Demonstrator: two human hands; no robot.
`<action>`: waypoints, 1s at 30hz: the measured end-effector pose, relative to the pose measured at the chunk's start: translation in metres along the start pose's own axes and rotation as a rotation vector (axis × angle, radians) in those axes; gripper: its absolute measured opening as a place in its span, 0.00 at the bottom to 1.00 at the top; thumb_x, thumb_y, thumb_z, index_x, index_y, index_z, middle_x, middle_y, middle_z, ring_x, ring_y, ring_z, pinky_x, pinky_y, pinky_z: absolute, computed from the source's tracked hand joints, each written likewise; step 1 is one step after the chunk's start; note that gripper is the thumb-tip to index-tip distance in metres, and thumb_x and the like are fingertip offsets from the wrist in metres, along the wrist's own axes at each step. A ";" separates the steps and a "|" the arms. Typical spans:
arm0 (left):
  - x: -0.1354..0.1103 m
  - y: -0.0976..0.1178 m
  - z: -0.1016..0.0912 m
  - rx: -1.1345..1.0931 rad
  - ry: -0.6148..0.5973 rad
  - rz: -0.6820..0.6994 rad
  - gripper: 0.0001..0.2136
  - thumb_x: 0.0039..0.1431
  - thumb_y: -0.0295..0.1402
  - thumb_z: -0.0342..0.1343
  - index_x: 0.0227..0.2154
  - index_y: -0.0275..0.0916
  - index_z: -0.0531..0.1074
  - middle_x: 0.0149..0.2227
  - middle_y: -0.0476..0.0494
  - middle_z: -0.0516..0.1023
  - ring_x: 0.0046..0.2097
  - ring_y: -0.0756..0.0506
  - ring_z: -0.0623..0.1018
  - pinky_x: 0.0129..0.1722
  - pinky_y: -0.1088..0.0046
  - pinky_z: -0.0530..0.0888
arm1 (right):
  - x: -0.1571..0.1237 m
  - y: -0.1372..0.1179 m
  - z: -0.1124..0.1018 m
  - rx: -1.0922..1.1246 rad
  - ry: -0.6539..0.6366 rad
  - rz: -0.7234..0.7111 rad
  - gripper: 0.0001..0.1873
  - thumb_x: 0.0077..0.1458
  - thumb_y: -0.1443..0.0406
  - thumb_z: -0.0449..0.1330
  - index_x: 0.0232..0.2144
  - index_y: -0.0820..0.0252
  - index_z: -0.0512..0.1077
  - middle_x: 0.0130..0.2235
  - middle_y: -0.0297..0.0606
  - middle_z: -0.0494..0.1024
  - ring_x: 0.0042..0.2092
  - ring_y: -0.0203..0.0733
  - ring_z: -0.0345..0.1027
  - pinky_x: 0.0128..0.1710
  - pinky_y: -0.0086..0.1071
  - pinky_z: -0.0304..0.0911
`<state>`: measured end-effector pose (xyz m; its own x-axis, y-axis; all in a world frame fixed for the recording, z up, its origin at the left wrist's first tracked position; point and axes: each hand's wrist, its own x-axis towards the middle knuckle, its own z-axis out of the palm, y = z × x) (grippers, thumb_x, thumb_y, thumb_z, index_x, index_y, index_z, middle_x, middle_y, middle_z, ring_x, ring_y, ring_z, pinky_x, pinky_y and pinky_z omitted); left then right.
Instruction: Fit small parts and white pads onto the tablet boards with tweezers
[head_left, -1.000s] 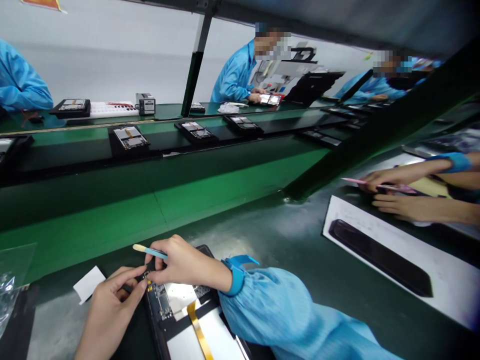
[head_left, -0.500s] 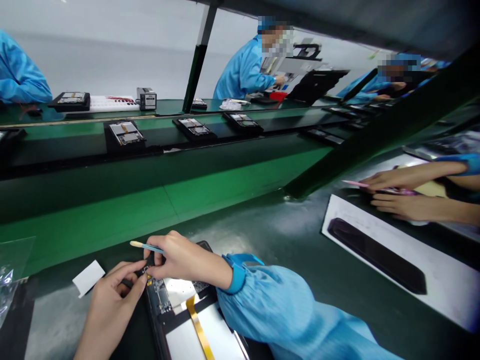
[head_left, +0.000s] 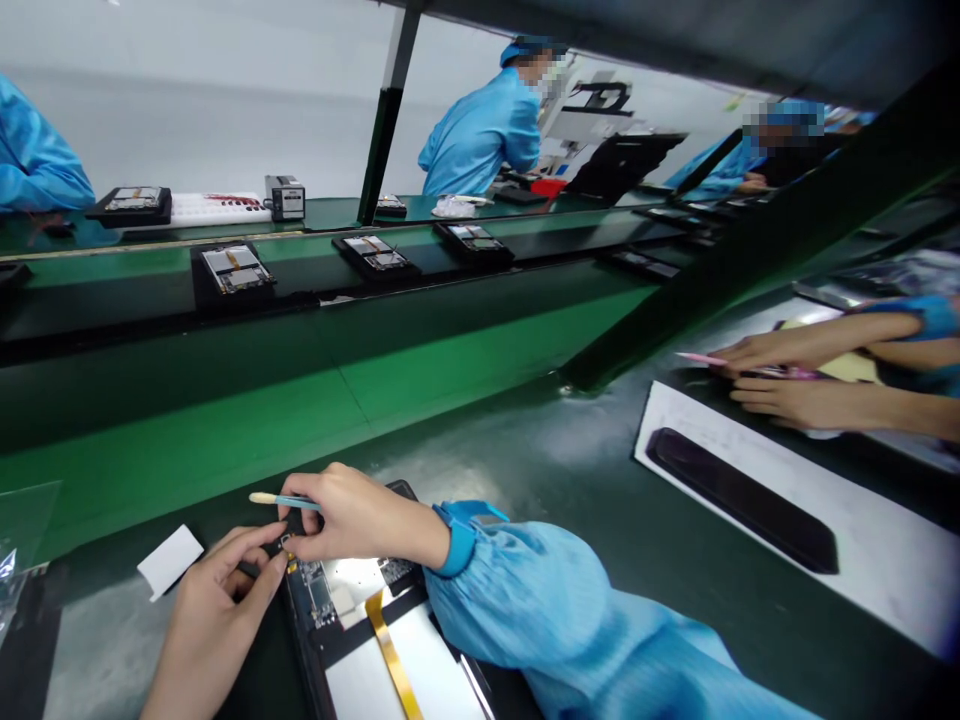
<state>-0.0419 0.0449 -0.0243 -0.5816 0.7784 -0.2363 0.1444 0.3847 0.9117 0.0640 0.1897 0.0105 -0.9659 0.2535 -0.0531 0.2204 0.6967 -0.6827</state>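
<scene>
An opened tablet (head_left: 360, 625) lies at the bottom of the view, showing circuit boards, a white battery and an orange flex strip (head_left: 390, 655). My right hand (head_left: 352, 515) is closed around a blue stick with a pale tip (head_left: 277, 499) and pinches at the tablet's top left corner. My left hand (head_left: 217, 600) meets it there, its fingertips pinched on a small dark part (head_left: 283, 545) at that corner. A blue wrist strap (head_left: 457, 530) and blue sleeve cover my right arm.
A white slip (head_left: 169, 560) lies left of the tablet, a clear bag (head_left: 15, 560) at far left. A green conveyor (head_left: 300, 330) carries several open tablets. A co-worker's hands (head_left: 795, 375) work at right beside a black strip (head_left: 739, 498) on white paper. Other people in blue sit beyond.
The view has drifted slightly; both hands stay pinched at the tablet's corner. A person across the belt has turned away from it.
</scene>
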 end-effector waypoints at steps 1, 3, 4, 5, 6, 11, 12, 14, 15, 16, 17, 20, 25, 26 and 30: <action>0.000 0.000 0.000 0.000 0.001 0.010 0.20 0.39 0.49 0.59 0.34 0.42 0.79 0.30 0.45 0.75 0.33 0.45 0.77 0.25 0.75 0.73 | 0.000 0.000 0.000 -0.001 0.002 0.004 0.11 0.43 0.68 0.65 0.33 0.63 0.71 0.24 0.30 0.75 0.26 0.34 0.68 0.24 0.23 0.54; -0.001 -0.001 -0.002 0.002 -0.013 0.030 0.20 0.41 0.48 0.59 0.35 0.42 0.79 0.30 0.46 0.75 0.30 0.47 0.77 0.24 0.76 0.73 | 0.000 -0.001 0.001 -0.019 0.004 0.014 0.12 0.43 0.68 0.65 0.34 0.63 0.71 0.24 0.29 0.75 0.26 0.33 0.67 0.23 0.23 0.53; -0.001 -0.002 -0.002 0.002 -0.024 0.040 0.19 0.41 0.48 0.58 0.35 0.42 0.79 0.30 0.46 0.75 0.28 0.48 0.76 0.24 0.76 0.73 | 0.000 -0.003 0.001 -0.033 0.003 0.017 0.12 0.44 0.67 0.65 0.34 0.62 0.72 0.24 0.29 0.75 0.26 0.33 0.67 0.23 0.23 0.53; -0.001 -0.002 -0.003 0.000 -0.035 0.050 0.19 0.41 0.47 0.58 0.35 0.43 0.79 0.30 0.46 0.74 0.27 0.48 0.76 0.24 0.76 0.72 | -0.001 -0.004 0.001 -0.048 0.002 0.018 0.11 0.45 0.68 0.64 0.35 0.62 0.72 0.24 0.28 0.74 0.25 0.33 0.66 0.23 0.24 0.52; 0.000 -0.003 -0.003 -0.002 -0.046 0.057 0.19 0.42 0.47 0.58 0.35 0.43 0.79 0.30 0.46 0.74 0.27 0.49 0.75 0.23 0.76 0.72 | -0.001 -0.006 0.001 -0.063 0.000 0.017 0.11 0.46 0.68 0.64 0.35 0.62 0.72 0.23 0.28 0.74 0.25 0.33 0.66 0.23 0.24 0.51; 0.001 -0.003 -0.005 0.005 -0.070 0.057 0.20 0.43 0.48 0.58 0.37 0.44 0.79 0.30 0.47 0.74 0.28 0.49 0.75 0.25 0.77 0.73 | -0.001 -0.004 0.001 -0.081 0.000 -0.008 0.11 0.48 0.68 0.64 0.37 0.63 0.72 0.23 0.29 0.74 0.26 0.34 0.65 0.23 0.25 0.50; 0.001 -0.001 -0.006 0.004 -0.073 0.060 0.20 0.43 0.48 0.58 0.37 0.43 0.79 0.31 0.46 0.75 0.29 0.49 0.75 0.26 0.77 0.73 | -0.001 -0.002 0.000 -0.048 -0.006 -0.014 0.12 0.48 0.67 0.64 0.37 0.64 0.73 0.24 0.29 0.74 0.26 0.34 0.65 0.24 0.24 0.51; 0.000 0.003 -0.007 0.004 -0.074 0.065 0.20 0.43 0.49 0.57 0.35 0.42 0.79 0.33 0.45 0.76 0.28 0.50 0.74 0.26 0.77 0.73 | 0.000 0.002 -0.003 0.059 -0.028 -0.021 0.11 0.50 0.64 0.65 0.37 0.65 0.74 0.25 0.30 0.74 0.26 0.32 0.65 0.25 0.23 0.54; 0.000 0.005 -0.007 0.008 -0.072 0.061 0.21 0.43 0.50 0.57 0.34 0.41 0.79 0.33 0.45 0.76 0.25 0.52 0.72 0.24 0.77 0.72 | 0.001 0.003 -0.004 0.111 -0.036 -0.024 0.11 0.51 0.64 0.64 0.36 0.66 0.74 0.25 0.31 0.74 0.26 0.32 0.65 0.26 0.23 0.55; -0.001 0.006 -0.006 0.017 -0.069 0.053 0.21 0.44 0.51 0.56 0.34 0.40 0.79 0.33 0.45 0.76 0.22 0.53 0.69 0.22 0.77 0.70 | 0.001 0.005 -0.006 0.149 -0.041 -0.030 0.10 0.53 0.64 0.63 0.36 0.66 0.75 0.25 0.31 0.74 0.25 0.31 0.65 0.26 0.23 0.56; -0.001 0.007 -0.006 0.027 -0.063 0.044 0.22 0.44 0.52 0.55 0.33 0.39 0.79 0.32 0.45 0.77 0.21 0.54 0.67 0.20 0.77 0.69 | 0.001 0.005 -0.007 0.166 -0.041 -0.037 0.08 0.54 0.65 0.62 0.35 0.66 0.75 0.26 0.31 0.74 0.26 0.31 0.65 0.27 0.23 0.56; -0.001 0.006 -0.002 0.073 -0.015 0.031 0.23 0.42 0.53 0.56 0.33 0.39 0.78 0.29 0.47 0.76 0.21 0.53 0.67 0.20 0.77 0.67 | 0.000 0.004 -0.009 0.176 -0.037 -0.031 0.06 0.57 0.70 0.58 0.34 0.65 0.75 0.26 0.32 0.74 0.27 0.31 0.65 0.28 0.23 0.57; 0.002 0.001 0.005 0.135 0.061 0.032 0.22 0.42 0.51 0.58 0.33 0.39 0.76 0.21 0.49 0.73 0.23 0.50 0.69 0.22 0.75 0.67 | 0.001 0.004 -0.009 0.298 -0.063 0.069 0.10 0.60 0.66 0.55 0.32 0.66 0.74 0.22 0.30 0.72 0.24 0.30 0.63 0.26 0.23 0.56; 0.003 0.000 0.006 0.136 0.075 0.034 0.22 0.41 0.51 0.58 0.34 0.39 0.76 0.22 0.49 0.74 0.23 0.50 0.70 0.24 0.74 0.68 | 0.002 0.004 -0.009 0.310 -0.058 0.076 0.11 0.59 0.65 0.55 0.30 0.66 0.74 0.22 0.30 0.72 0.24 0.30 0.62 0.25 0.23 0.55; 0.004 -0.002 0.008 0.114 0.104 0.060 0.25 0.41 0.50 0.59 0.40 0.39 0.71 0.29 0.47 0.77 0.27 0.49 0.72 0.29 0.72 0.73 | 0.002 0.005 -0.006 0.333 -0.030 0.102 0.16 0.59 0.62 0.56 0.23 0.65 0.72 0.19 0.28 0.69 0.20 0.29 0.58 0.21 0.23 0.51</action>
<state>-0.0380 0.0516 -0.0302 -0.6480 0.7484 -0.1413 0.2674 0.3972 0.8779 0.0637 0.1975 0.0112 -0.9460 0.2867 -0.1513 0.2639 0.4100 -0.8731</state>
